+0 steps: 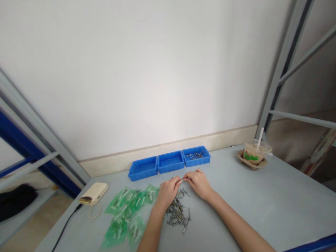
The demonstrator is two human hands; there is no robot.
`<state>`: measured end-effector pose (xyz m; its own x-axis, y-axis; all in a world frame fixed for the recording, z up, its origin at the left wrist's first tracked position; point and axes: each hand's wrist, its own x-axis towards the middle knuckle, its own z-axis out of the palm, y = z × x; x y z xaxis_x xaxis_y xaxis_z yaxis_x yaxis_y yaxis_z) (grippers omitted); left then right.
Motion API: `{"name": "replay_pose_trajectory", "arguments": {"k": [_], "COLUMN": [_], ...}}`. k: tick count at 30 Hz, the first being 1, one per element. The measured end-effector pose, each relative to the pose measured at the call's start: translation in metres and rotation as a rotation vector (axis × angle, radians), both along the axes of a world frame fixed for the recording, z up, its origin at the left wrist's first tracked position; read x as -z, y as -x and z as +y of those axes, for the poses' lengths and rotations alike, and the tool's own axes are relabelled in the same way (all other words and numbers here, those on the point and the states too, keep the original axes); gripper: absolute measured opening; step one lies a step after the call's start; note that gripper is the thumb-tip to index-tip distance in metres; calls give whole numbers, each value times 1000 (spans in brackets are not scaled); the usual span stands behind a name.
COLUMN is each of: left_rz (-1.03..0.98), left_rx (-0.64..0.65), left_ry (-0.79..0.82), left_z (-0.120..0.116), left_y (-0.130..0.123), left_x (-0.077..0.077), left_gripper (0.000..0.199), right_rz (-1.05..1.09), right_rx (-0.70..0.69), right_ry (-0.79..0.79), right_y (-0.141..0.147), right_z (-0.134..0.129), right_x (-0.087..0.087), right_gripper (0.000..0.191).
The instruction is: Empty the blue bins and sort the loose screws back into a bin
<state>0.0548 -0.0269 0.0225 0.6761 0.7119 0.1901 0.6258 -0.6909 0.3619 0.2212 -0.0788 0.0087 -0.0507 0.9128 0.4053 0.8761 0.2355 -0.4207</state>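
My left hand (169, 190) and my right hand (200, 183) meet above the table, thumb and fingers pinched on both sides. A thin metal pin (183, 179) spans the small gap between the fingertips, each hand gripping one end. Under and beside my left hand lies a loose pile of similar metal pins (177, 212), grey with a few brassy ones; my left forearm hides part of it. Just beyond the hands, several pins lie in the right blue bin (196, 161). Whether all the pins are the same kind is too small to tell.
Against the wall stand a left blue bin (143, 174) and a middle blue bin (171, 168). Green plastic bags (123, 210) of small parts lie left of the pile. A cream power bank (94, 193) and black cable (65, 224) are farther left; a drink cup (253, 154) stands right.
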Motion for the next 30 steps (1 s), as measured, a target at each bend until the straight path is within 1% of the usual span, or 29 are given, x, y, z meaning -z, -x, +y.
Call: {"name": "replay_pose_trajectory", "arguments": {"k": [5, 10, 13, 18, 21, 25, 30], "left_rz": [68, 52, 54, 97, 75, 45, 72], "left_rx": [-20, -26, -8, 8, -3, 1, -39], "left_ry": [-66, -75, -88, -121, -99, -8, 10], "left_z": [2, 3, 3, 3, 2, 0, -1], "left_y": [0, -1, 0, 1, 1, 0, -2], "left_x": [3, 4, 3, 3, 3, 0, 1], "left_gripper": [34, 29, 29, 33, 29, 27, 30], "right_rz": [-64, -95, -101, -148, -172, -155, -156], "right_rx": [-32, 36, 26, 0, -8, -43, -68], "right_ry": [-80, -46, -33, -50, -27, -23, 7], "right_y": [3, 2, 1, 0, -1, -2, -1], "right_z": [-1, -2, -1, 1, 1, -1, -2], "right_x": [-1, -3, -2, 1, 2, 1, 2], "right_gripper": [16, 19, 19, 14, 17, 21, 17]}}
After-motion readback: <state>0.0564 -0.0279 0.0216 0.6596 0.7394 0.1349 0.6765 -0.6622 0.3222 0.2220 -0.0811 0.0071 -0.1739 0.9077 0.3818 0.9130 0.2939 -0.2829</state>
